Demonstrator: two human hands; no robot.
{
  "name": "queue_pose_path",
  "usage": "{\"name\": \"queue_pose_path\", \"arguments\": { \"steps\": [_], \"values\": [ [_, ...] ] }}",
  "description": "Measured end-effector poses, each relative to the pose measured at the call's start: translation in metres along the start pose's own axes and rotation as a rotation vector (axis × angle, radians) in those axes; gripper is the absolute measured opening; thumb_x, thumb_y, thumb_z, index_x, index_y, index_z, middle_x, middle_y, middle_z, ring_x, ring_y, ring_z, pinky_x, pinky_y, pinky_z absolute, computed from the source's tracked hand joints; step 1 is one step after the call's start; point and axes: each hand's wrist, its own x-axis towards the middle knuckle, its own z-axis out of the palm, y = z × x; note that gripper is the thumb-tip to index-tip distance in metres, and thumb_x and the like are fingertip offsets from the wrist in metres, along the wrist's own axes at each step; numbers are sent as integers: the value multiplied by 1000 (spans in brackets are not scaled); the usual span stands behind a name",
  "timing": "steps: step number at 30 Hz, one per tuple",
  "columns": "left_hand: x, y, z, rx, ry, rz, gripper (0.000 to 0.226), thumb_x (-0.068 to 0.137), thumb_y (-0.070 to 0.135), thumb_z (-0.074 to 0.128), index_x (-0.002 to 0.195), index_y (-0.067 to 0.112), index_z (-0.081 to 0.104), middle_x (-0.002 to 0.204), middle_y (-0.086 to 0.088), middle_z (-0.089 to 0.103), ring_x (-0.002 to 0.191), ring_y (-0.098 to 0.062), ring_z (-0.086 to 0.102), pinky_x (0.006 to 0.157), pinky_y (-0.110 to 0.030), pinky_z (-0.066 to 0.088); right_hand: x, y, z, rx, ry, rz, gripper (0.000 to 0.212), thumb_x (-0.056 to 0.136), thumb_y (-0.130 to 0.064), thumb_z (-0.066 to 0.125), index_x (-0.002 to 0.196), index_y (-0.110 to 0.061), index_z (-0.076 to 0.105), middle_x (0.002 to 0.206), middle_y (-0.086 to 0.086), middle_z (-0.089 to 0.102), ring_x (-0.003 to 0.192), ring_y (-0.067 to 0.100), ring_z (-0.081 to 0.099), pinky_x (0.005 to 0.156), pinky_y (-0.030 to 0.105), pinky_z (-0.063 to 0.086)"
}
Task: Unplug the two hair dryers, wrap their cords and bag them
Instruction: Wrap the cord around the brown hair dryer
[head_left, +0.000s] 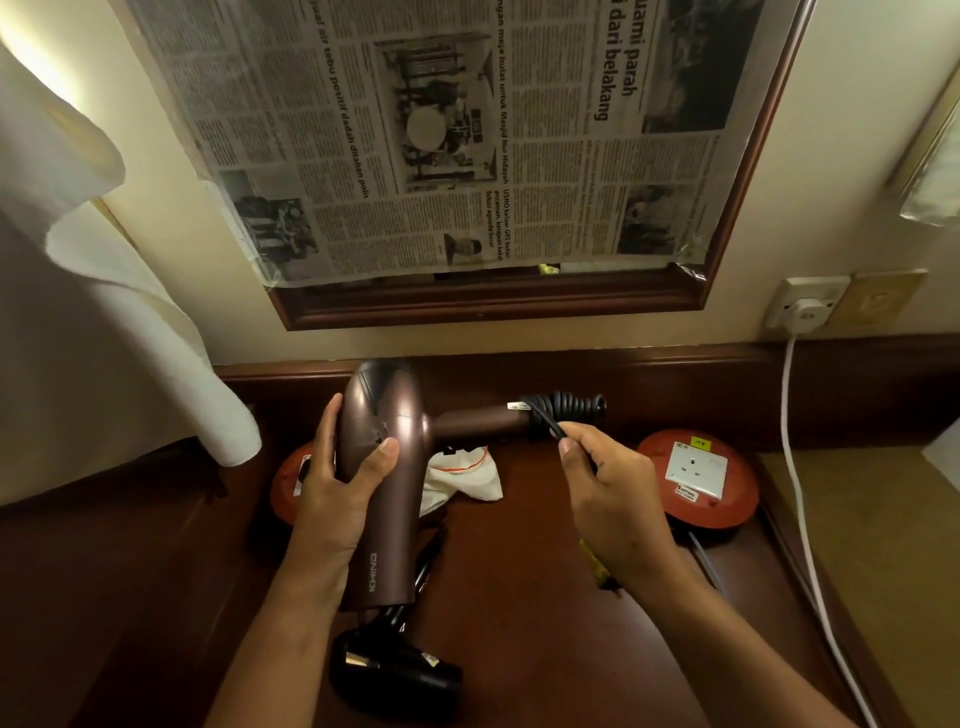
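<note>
Brown hair dryer (387, 467) held between both hands.

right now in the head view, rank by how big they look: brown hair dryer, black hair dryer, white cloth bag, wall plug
1. brown hair dryer, though held up nearer the camera
2. black hair dryer
3. white cloth bag, partly hidden behind the brown one, so unsure against the black
4. wall plug

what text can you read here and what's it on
"KWING", uncertain: brown dryer barrel, held by left hand.
"...uami parah", "...i dari belakang", "...jual air tebu positif dadah ditahan polis", "...meja bulat untuk Masjid Nur Hidayah": newspaper.
"5 METERS": sticker on red reel; the rest is blurred.
Black dryer labels: too small.
</note>
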Motion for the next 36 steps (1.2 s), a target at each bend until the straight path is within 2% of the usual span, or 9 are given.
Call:
{"name": "queue_pose_path", "arguments": {
  "steps": [3,5,7,11,16,21,27,31,36],
  "values": [
    [-1,1,3,-33,28,-14,71,82,24,68,139,48,33,109,18,56,92,-11,65,59,-20,53,-7,1,6,120,-82,66,26,97,-10,47,115,-23,60,64,-13,53,57,2,51,51,16,39],
    [0,4,4,-41,41,-31,70,83,23,68,138,48,34,105,18,56,86,-10,66,54,-18,52,-10,3,9,276,-167,154,24,98,-11,45,112,-24,60,59,-10,52,51,9,42,48,29,36],
    [-1,7,4,-49,48,-42,69,83,23,68,137,48,34,103,19,56,83,-10,65,53,-18,52,-9,5,9,439,-241,282,20,99,-12,42,104,-19,60,57,-6,49,50,14,40,46,30,34],
    [-1,10,2,-55,52,-69,70,83,23,68,139,47,34,102,17,57,89,-15,65,66,-29,53,-3,11,9,598,-465,431,29,100,-21,41,90,0,58,58,5,53,52,21,48,54,32,43],
    [-4,15,-2,-84,16,-104,69,82,24,68,137,50,34,107,13,58,93,-22,66,74,-36,55,-8,25,15,509,-705,508,58,91,-56,38,69,-7,60,50,9,48,46,21,45,51,28,38],
    [-6,14,-7,-120,-35,-140,76,69,34,70,134,54,35,118,3,60,95,-27,67,73,-38,55,-13,39,23,764,-682,611,41,94,-42,41,77,-6,53,53,2,27,46,14,20,47,26,21],
    [-5,11,-12,-117,-82,-164,82,68,37,72,138,52,32,120,0,59,86,-24,69,57,-31,56,-12,49,30,753,-572,554,28,98,-22,41,75,-11,53,58,5,34,48,16,31,50,28,29],
    [-5,14,-12,-134,-109,-173,77,69,36,66,137,51,33,116,0,61,79,-21,69,52,-29,55,-10,53,32,589,-482,523,36,98,-31,43,65,-17,41,51,1,28,40,12,25,44,25,19],
    [-4,19,-14,-164,-153,-185,78,70,34,67,139,49,34,120,-3,60,71,-20,71,49,-29,54,1,62,28,670,-548,532,35,91,-37,48,64,-16,42,53,2,28,45,13,23,47,27,18]
  ]
}}
